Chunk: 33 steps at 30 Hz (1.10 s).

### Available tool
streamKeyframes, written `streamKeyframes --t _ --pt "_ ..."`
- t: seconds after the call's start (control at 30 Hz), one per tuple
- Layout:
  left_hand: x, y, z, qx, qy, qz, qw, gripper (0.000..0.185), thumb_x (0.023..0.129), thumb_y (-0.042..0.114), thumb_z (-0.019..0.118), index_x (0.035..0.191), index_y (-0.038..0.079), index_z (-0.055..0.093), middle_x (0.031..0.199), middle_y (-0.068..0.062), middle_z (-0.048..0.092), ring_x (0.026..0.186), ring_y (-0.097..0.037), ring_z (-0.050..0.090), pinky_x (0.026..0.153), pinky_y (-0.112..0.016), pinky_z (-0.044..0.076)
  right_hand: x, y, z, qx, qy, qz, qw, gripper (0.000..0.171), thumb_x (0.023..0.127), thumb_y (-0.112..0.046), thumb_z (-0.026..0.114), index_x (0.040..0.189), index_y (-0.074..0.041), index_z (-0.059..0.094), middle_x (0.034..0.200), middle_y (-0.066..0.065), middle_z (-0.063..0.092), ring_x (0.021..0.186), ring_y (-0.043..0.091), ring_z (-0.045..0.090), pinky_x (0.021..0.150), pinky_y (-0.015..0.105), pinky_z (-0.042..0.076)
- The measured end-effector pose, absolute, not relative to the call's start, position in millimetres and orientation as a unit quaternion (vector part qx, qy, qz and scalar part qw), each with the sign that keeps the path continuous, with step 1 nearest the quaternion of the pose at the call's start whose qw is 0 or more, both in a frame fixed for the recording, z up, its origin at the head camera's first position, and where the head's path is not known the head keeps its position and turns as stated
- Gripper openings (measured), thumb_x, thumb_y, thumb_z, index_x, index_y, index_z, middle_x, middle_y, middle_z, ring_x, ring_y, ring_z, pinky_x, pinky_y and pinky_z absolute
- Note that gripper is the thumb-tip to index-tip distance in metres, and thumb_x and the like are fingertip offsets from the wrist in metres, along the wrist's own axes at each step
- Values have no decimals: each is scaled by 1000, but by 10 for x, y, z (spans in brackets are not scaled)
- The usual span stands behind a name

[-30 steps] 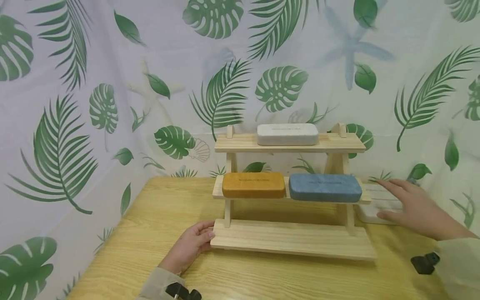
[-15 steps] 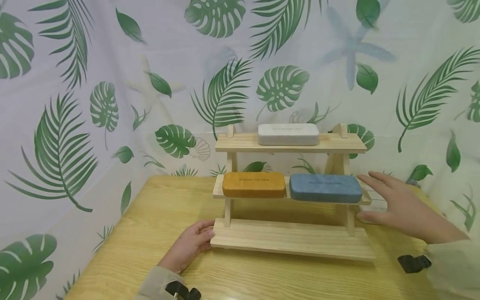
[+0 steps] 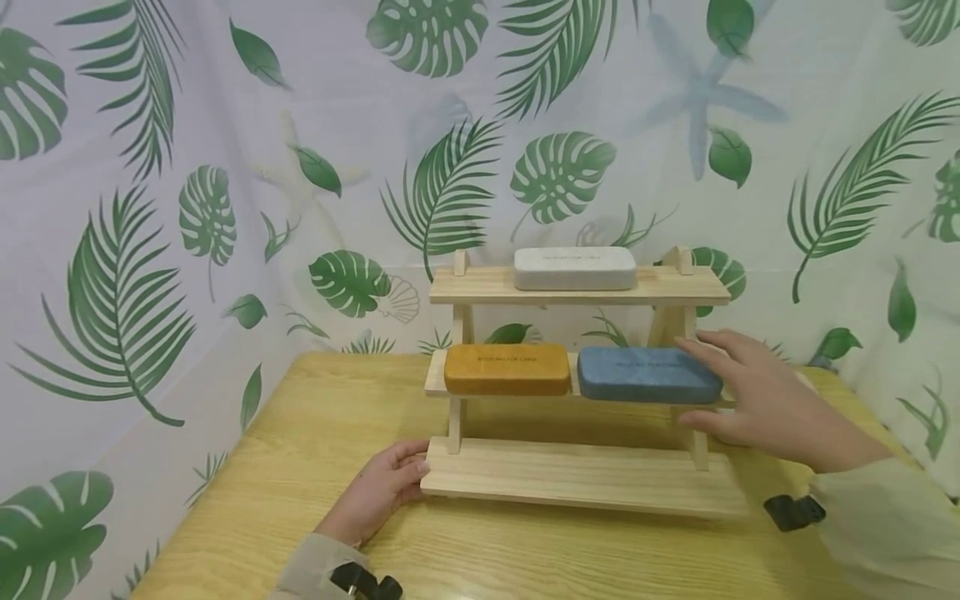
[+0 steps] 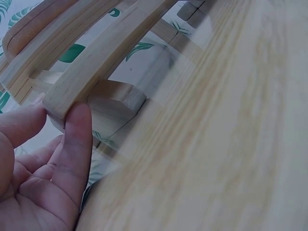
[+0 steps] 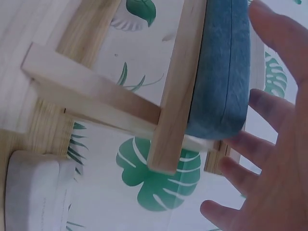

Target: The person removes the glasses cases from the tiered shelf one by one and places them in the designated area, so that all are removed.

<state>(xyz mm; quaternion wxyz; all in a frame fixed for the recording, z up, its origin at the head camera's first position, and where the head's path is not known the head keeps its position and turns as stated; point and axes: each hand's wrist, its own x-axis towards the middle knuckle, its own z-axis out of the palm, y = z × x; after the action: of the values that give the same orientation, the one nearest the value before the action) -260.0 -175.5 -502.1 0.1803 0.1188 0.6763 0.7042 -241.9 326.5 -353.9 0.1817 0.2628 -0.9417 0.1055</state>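
Observation:
A three-tier wooden display stand point(image 3: 585, 475) stands on the table. At the left end of its bottom shelf, my left hand point(image 3: 382, 487) pinches the board between thumb and fingers, as the left wrist view point(image 4: 72, 91) also shows. An orange glasses case point(image 3: 506, 371) and a blue glasses case point(image 3: 648, 375) lie side by side on the middle shelf. My right hand point(image 3: 780, 408) is spread around the blue case's right end, fingers behind and thumb low in front. In the right wrist view the fingertips are very close to the blue case; firm contact cannot be told.
A white glasses case point(image 3: 573, 268) sits on the top shelf. Another pale case point(image 5: 33, 192) lies on the table right of the stand, mostly hidden by my right hand in the head view. Behind the wooden table point(image 3: 285, 467) hangs a leaf-print cloth point(image 3: 300, 75).
My right hand has moved left, from above the pale case on the table to the right end of the blue case. My left hand stays on the stand's bottom shelf.

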Motion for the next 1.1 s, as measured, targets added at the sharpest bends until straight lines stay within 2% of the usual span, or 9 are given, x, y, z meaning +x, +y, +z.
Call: streamKeyframes --t 0.33,0.6,0.73,0.93,1.1 --pt "-2597 -1775 -5039 113 678 703 181 64 105 26 60 154 -4 33 138 -19 54 117 -24 59 91 -34 53 -2504 3020 -3500 261 -947 75 174 94 80 -58 82 153 -12 45 148 23 42 135 50 36 105 68 31" --pt "-2593 -1770 -5045 118 676 704 180 61 106 24 58 154 -4 33 137 -18 55 116 -24 60 91 -34 53 -2595 2858 -3462 246 -958 62 134 97 82 -76 65 157 -18 41 154 24 36 138 51 32 108 68 29" --pt "-2592 -1766 -5034 122 679 701 180 62 106 25 58 155 -4 33 137 -19 55 116 -24 59 92 -35 53 -2666 2822 -3465 245 -959 55 128 100 82 -80 59 158 -18 37 155 24 34 139 50 30 109 68 26" --pt "-2593 -1767 -5010 123 689 690 183 64 106 27 57 156 -3 31 139 -20 51 117 -24 58 93 -35 53 -2756 2780 -3528 246 -958 36 142 105 80 -82 61 156 -12 41 151 24 40 138 47 35 108 66 30" --pt "-2600 -1776 -4992 119 691 688 187 64 106 27 58 156 -2 31 140 -21 51 118 -24 57 94 -36 53 -2787 2735 -3582 217 -967 18 129 113 77 -90 50 158 -13 36 152 23 41 134 47 41 105 66 35"
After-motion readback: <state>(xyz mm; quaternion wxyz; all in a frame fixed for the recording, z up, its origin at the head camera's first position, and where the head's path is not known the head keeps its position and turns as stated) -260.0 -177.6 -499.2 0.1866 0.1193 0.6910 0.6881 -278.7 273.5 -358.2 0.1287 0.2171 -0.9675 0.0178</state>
